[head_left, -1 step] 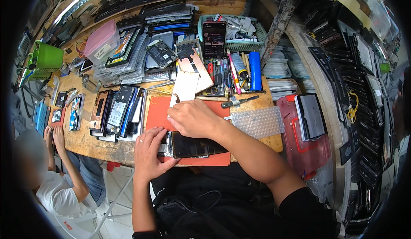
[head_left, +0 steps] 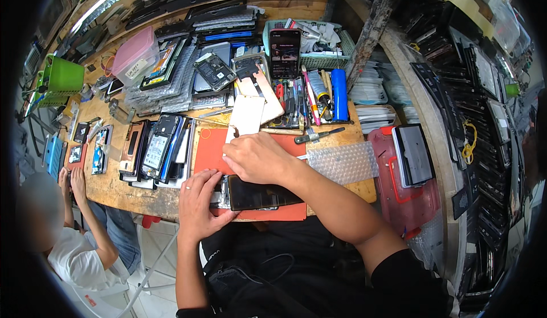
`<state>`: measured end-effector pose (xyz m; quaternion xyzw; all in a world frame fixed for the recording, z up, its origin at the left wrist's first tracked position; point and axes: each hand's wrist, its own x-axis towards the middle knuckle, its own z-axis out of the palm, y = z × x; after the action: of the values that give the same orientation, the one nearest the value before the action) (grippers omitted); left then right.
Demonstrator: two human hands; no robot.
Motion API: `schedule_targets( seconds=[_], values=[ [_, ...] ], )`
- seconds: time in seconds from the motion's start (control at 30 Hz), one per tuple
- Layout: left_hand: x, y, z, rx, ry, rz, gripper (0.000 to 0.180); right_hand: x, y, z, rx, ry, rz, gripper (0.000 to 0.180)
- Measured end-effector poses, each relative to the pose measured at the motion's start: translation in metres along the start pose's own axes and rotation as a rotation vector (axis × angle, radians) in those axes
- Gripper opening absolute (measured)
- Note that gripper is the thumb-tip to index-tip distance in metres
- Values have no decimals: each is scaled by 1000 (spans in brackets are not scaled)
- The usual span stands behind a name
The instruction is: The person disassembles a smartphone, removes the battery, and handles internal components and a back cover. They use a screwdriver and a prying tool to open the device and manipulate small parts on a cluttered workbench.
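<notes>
A dark-screened phone (head_left: 263,195) lies on a red mat (head_left: 209,150) at the near edge of the wooden bench (head_left: 114,187). My left hand (head_left: 198,202) grips the phone's left end, thumb and fingers around it. My right hand (head_left: 260,158) lies palm down on the mat just above the phone, fingers bent toward the left. Whatever is under that hand is hidden. A white back panel (head_left: 246,115) lies just beyond its fingertips.
Rows of phones (head_left: 155,147) and parts cover the bench to the left. Behind the mat are hand tools (head_left: 296,99), a blue cylinder (head_left: 339,94) and a lit phone (head_left: 284,53). Bubble wrap (head_left: 342,161) and a red tray (head_left: 399,195) lie right. Another person (head_left: 68,244) sits lower left.
</notes>
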<state>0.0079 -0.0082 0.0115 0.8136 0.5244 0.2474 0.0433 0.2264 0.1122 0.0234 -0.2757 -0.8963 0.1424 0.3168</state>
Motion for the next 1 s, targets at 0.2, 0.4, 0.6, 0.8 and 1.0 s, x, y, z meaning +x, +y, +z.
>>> schedule_targets(
  seconds=[0.2, 0.4, 0.6, 0.8, 1.0],
  values=[
    [5, -2, 1, -6, 10, 3, 85, 3, 4, 0, -15, 19, -14, 19],
    [5, -2, 2, -15, 12, 3, 84, 2, 5, 0, -4, 20, -9, 18],
    [6, -2, 1, -11, 7, 7, 83, 2, 5, 0, -10, 21, -17, 18],
    [5, -1, 1, -4, 15, -6, 82, 3, 4, 0, -6, 18, -9, 19],
    [6, -1, 1, -10, 5, -6, 82, 2, 7, 2, -23, 25, -20, 19]
  ],
)
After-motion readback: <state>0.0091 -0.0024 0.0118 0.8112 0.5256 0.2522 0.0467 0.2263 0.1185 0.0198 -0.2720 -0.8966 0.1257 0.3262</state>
